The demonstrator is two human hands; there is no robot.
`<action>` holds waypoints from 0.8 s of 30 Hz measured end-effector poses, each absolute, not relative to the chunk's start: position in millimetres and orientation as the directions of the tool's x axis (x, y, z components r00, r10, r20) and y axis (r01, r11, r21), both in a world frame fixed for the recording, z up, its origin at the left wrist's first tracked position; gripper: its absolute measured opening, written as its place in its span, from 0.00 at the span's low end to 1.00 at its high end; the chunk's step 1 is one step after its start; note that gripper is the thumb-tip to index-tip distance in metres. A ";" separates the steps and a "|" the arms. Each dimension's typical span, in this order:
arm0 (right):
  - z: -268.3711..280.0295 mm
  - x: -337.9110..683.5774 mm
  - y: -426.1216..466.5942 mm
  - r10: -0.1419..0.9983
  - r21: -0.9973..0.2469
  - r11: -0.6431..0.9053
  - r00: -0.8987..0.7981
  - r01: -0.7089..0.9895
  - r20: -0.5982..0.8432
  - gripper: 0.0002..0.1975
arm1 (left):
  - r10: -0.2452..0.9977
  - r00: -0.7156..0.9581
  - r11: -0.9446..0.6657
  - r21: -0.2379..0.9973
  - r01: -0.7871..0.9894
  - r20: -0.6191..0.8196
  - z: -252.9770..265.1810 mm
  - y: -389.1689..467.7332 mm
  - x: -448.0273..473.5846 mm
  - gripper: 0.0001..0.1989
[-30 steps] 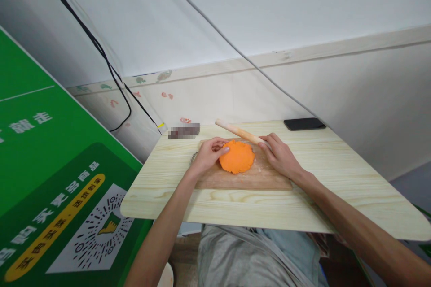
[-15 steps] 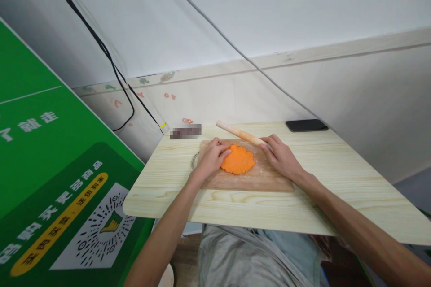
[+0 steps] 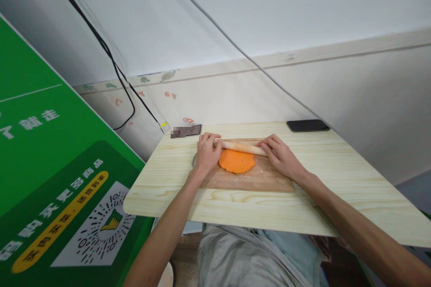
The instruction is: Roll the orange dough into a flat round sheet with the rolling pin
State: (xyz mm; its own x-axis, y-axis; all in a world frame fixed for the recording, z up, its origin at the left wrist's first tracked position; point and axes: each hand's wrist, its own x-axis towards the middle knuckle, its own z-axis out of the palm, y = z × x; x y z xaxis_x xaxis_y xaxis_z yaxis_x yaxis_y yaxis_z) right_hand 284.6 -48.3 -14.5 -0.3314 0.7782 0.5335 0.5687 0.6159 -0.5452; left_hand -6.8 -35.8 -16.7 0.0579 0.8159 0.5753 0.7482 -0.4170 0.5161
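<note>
A pale wooden rolling pin (image 3: 240,147) with an orange stain along its middle lies across the far edge of a flattened orange piece of dough (image 3: 237,162). My left hand (image 3: 208,151) is closed on the pin's left end. On its right end, my right hand (image 3: 279,154) grips with bent fingers. Beneath the dough is a wooden cutting board (image 3: 249,184) with a few pale crumbs on it. A metal ring handle at the board's left side is partly hidden behind my left hand.
The board rests on a light wood-grain table (image 3: 336,179) against a white wall. A black phone (image 3: 308,125) lies at the back right, and a dark flat object (image 3: 191,130), partly blurred, at the back left. A green printed panel (image 3: 67,152) stands left; cables hang along the wall.
My left hand has moved off the dough and taken the rolling pin's left end. The pin has swung down from its raised, slanted position onto the dough's far edge.
</note>
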 end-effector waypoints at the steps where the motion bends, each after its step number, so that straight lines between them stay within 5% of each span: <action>1: -14.4 284.8 -48.7 0.775 -0.540 0.620 -0.339 0.569 0.533 0.16 | 0.826 0.091 -0.426 0.510 0.747 0.556 -17.9 -36.0 -5.6 0.08; 15: -4.9 280.9 -53.0 0.747 -0.455 0.663 -0.491 0.594 0.447 0.09 | 0.835 0.220 -0.448 0.389 0.805 0.505 -13.8 -39.8 -5.9 0.14; 24: -14.5 277.9 -46.0 0.763 -0.304 0.621 -0.468 0.722 0.447 0.23 | 0.871 0.259 -0.379 0.237 0.895 0.416 -14.5 -44.7 -0.2 0.19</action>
State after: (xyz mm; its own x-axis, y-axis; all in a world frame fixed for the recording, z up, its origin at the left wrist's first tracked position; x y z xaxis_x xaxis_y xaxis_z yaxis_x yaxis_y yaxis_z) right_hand 277.9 -46.0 -14.5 -0.4678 0.7626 0.4468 0.7223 0.6212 -0.3040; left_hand -0.2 -44.7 -14.5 0.2591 0.8715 0.4164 0.8945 -0.3791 0.2368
